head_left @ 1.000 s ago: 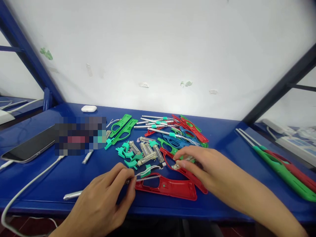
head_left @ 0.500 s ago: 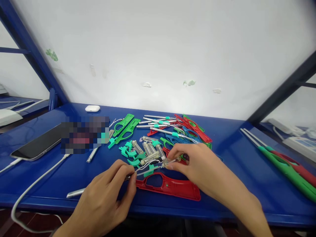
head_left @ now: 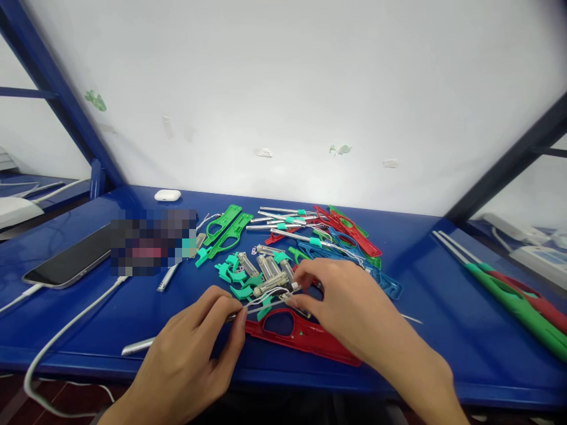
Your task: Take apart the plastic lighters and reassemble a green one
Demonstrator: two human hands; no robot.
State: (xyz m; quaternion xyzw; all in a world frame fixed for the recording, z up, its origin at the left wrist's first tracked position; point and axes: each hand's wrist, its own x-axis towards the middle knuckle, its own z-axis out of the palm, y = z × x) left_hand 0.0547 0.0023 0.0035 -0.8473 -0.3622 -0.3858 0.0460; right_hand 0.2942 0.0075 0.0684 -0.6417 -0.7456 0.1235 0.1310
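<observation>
My left hand (head_left: pixel 199 342) is closed on a metal lighter tube (head_left: pixel 138 346), whose end sticks out to the left of the fingers. White wires (head_left: pixel 266 294) and a thin pale hose run from it to the right. The thumb and fingers of my right hand (head_left: pixel 341 301) pinch near the hose's far end, beside a small white and black piece (head_left: pixel 292 287). Part of a clear piece (head_left: pixel 305 313) shows beneath these fingers. Below both hands lies a red lighter casing half (head_left: pixel 305 336), partly covered by the right hand. Clear fuel tanks (head_left: pixel 268 268) and teal triggers (head_left: pixel 230 268) are heaped just behind.
More metal tubes (head_left: pixel 287 219), green casing halves (head_left: pixel 230 233) and blue casing halves (head_left: pixel 387 283) lie farther back. Two whole lighters (head_left: pixel 509 295) rest at the right. A phone (head_left: pixel 71 257) with a cable and a white earphone case (head_left: pixel 167 195) are at the left.
My right hand has shifted slightly, and the clear piece that showed between its fingertips is now lower and mostly hidden. A thin rod has come into view right of the forearm. My left hand stays put.
</observation>
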